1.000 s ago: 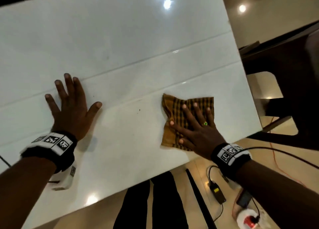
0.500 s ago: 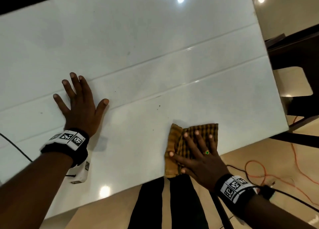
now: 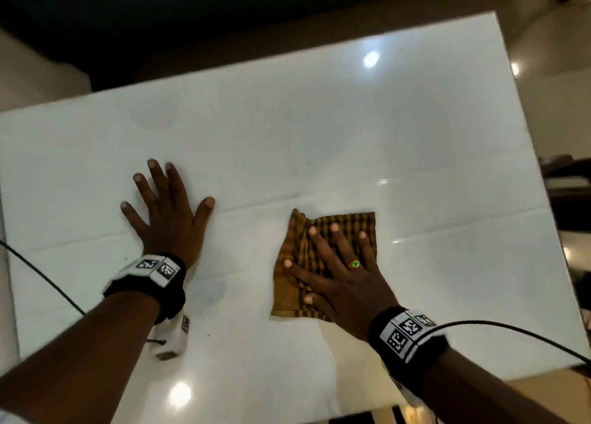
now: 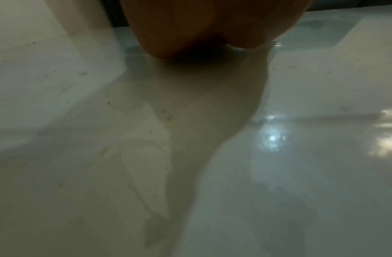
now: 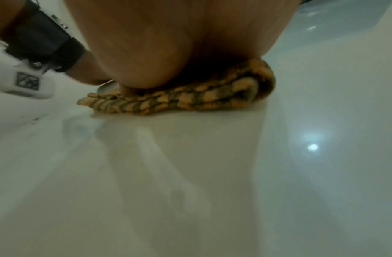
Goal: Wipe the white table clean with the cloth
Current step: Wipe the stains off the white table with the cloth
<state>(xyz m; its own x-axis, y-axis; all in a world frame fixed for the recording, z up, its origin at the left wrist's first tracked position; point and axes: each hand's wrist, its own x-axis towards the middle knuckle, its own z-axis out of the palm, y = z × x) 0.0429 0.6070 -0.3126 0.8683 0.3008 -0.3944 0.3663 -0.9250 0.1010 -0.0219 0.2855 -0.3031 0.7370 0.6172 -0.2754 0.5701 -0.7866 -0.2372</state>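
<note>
The head camera looks steeply down from above the near edge of the glossy white desk [image 3: 319,129], facing twelve o'clock and taking in both forearms. The left wrist camera sits almost on the desk, very close behind the heel of the left hand [image 4: 212,26], looking along the surface. The right wrist camera lies just as low, close behind the right hand [image 5: 160,43] pressed on the folded yellow-and-black checked cloth [image 5: 190,99]. At ten o'clock it catches the left wrist's black band [image 5: 43,41], which the head view shares, along with the cloth.
</note>
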